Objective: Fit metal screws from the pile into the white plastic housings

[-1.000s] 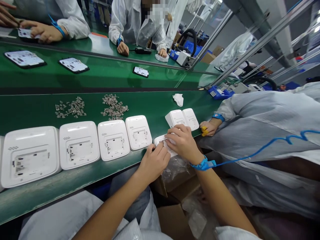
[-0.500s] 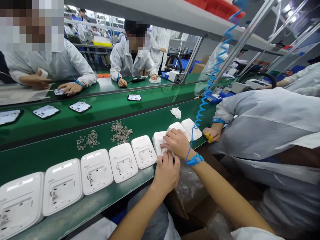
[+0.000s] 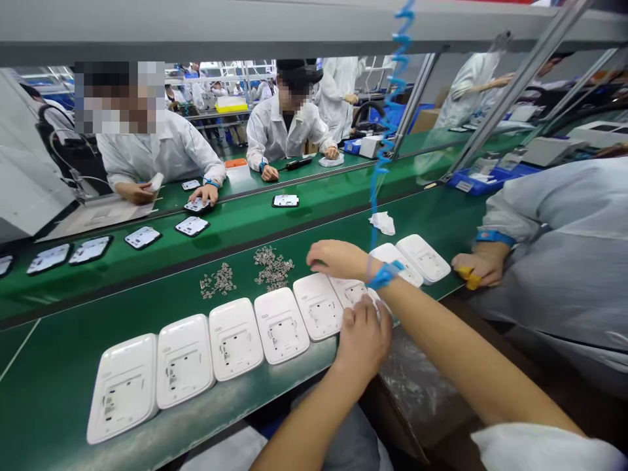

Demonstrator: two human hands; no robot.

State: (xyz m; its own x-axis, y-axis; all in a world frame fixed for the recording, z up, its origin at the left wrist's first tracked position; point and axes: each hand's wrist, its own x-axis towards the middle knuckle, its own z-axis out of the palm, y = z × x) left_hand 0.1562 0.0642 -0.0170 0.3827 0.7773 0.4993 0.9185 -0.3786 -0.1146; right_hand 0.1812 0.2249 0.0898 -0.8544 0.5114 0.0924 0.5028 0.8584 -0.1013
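White plastic housings (image 3: pixel 235 338) lie in a slanting row along the near edge of the green bench. My left hand (image 3: pixel 366 333) has its fingers bent over a white housing (image 3: pixel 349 291) towards the right part of the row, gripping its near end. My right hand (image 3: pixel 338 259), with a blue wristband, hovers above the far end of that housing. Its fingers point left, slightly bent, with the thumb apart and nothing visible between them. Two piles of small metal parts lie beyond the row, one (image 3: pixel 273 269) near my right fingertips, the other (image 3: pixel 218 281) further left.
A blue coiled cord (image 3: pixel 387 124) hangs near my right wrist. Crumpled white material (image 3: pixel 383 224) lies behind the row. At the right, a co-worker's hand (image 3: pixel 478 268) holds something yellow. Dark-edged units (image 3: pixel 143 237) lie on the green strip beyond, before seated people. A metal post (image 3: pixel 520 85) slants at the right.
The view has swung left, so the bench appears shifted right. My right hand has lifted off the housing and moved left towards the metal parts. My left hand remains at the housing.
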